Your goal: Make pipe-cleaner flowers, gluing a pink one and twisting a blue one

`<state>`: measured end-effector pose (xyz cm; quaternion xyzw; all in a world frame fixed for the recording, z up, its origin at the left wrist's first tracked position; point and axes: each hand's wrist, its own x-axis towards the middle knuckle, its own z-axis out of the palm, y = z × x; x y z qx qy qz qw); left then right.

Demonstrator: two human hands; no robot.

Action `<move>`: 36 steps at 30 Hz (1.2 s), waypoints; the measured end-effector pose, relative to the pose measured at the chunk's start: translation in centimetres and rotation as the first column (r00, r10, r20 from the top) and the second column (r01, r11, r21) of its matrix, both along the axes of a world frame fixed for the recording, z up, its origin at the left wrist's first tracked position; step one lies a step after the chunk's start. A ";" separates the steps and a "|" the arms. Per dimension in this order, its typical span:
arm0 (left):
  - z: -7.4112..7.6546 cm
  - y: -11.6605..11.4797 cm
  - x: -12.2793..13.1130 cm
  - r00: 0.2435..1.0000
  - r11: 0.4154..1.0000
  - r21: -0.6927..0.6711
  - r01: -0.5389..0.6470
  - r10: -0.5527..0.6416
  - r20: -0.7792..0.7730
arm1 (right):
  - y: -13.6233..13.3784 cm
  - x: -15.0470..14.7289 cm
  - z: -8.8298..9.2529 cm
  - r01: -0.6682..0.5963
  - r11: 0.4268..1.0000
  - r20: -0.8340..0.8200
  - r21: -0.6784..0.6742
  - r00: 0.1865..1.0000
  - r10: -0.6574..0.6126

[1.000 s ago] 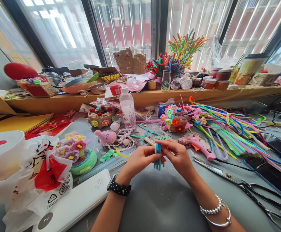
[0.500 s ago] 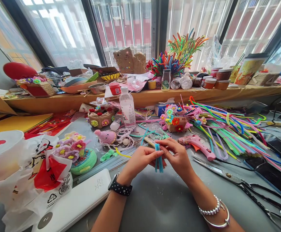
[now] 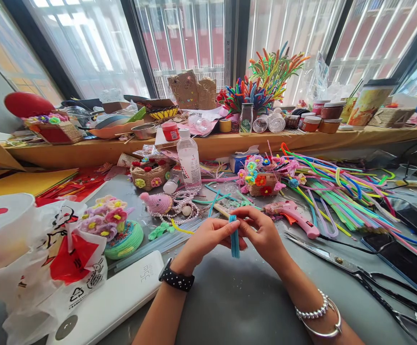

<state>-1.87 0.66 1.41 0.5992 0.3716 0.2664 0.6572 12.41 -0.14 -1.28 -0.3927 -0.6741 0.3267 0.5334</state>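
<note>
Between my two hands, a blue pipe cleaner [image 3: 235, 243] is bent over a pale wooden stick [image 3: 222, 210], its ends hanging down side by side. My left hand [image 3: 210, 238] pinches it from the left with thumb and fingers. From the right, my right hand [image 3: 260, 232] closes on it near the top with thumb and index finger. The fingers hide part of the stick and the fold. Beyond my right hand lies a pink glue gun [image 3: 294, 216]. A pink crocheted toy [image 3: 158, 203] with strings of beads lies past my left hand.
Large scissors [image 3: 341, 261] lie at right, below a heap of pipe cleaners [image 3: 352, 206]. A white power bank [image 3: 122, 297] and a plastic bag [image 3: 72, 254] are at left. A water bottle [image 3: 189, 163] and a flower-decorated basket [image 3: 262, 183] stand farther back.
The hanging blue pipe cleaner ends, spread apart before, now lie together. My fingers have shifted slightly around the fold; both hands stay in nearly the same place.
</note>
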 end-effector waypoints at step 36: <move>-2.8 1.9 -1.8 0.397 0.625 0.778 -0.064 0.731 -0.555 | 0.1 -0.3 -0.4 0.206 0.972 0.027 -0.114 0.979 -0.204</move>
